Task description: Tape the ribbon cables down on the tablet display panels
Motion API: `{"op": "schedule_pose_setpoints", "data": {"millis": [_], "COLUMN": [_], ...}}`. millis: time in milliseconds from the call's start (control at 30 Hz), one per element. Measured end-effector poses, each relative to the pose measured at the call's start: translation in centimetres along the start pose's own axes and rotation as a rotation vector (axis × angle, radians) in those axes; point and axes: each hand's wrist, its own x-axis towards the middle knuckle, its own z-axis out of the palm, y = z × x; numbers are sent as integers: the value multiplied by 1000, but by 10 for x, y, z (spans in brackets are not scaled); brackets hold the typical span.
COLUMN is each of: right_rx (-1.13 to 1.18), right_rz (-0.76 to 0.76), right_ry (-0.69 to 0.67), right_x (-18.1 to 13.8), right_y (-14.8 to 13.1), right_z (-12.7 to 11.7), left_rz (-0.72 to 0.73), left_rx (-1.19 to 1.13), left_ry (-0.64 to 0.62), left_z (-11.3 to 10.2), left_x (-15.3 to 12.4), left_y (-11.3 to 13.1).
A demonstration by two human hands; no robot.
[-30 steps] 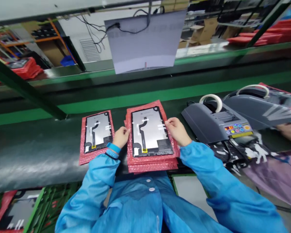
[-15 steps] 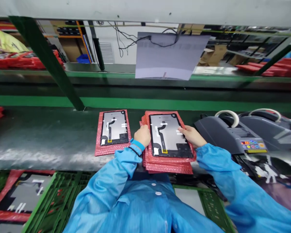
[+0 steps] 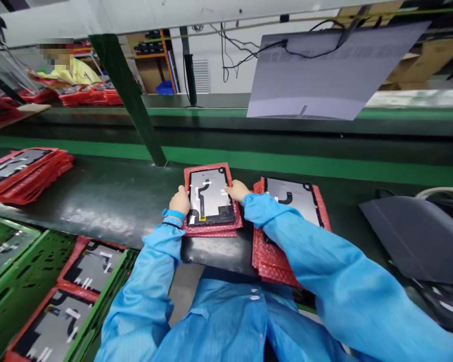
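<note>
A dark, glossy bench (image 3: 119, 193) is running across the view. Toward its left end, a stack of red sleeves (image 3: 41, 178) is lying with a flat panel (image 3: 17, 166) on top. Near the middle, a low pile of red bubble wrap (image 3: 211, 232) is resting, a silver-backed panel (image 3: 213, 193) uppermost. To the right, a thicker red stack (image 3: 266, 261) is sitting near the front edge. Farther right, a grey machine (image 3: 419, 241) is standing, and a green post (image 3: 136, 100) is meeting the bench's far side.
</note>
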Motion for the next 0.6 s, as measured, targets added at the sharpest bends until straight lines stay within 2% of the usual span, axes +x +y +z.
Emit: {"op": "schedule_pose_setpoints", "data": {"millis": [200,300,333,400,433,500,533,567,600], "right_rx": [-58,-27,-1,79,188,356,390,401,400], "right_rz": [69,63,39,-39,-160,-260,-245,-204,-118], "right_ry": [-123,-148,-143,-91,-28,202,358,525,679], "right_x": [8,-2,-11,-42,-64,-120,-152,-184,-214], "right_y": [12,1,-3,-5,0,22,40,61,84], "right_z": [4,-13,-26,-69,-96,-155,-181,-204,-222], "left_rz": [-1,-3,-1,-5,-14,-37,-30,6,97], "left_rx": [31,54,64,87,100,138,161,189,207], "left_ry": [-42,-35,-34,-34,-39,-3,38,131,225], "left_z": [15,12,10,5,1,-8,-12,-16,-20], "left_x": [12,10,8,3,0,-8,-13,-19,-25], "left_y": [-8,-9,-10,-10,-9,-3,3,12,24]}}
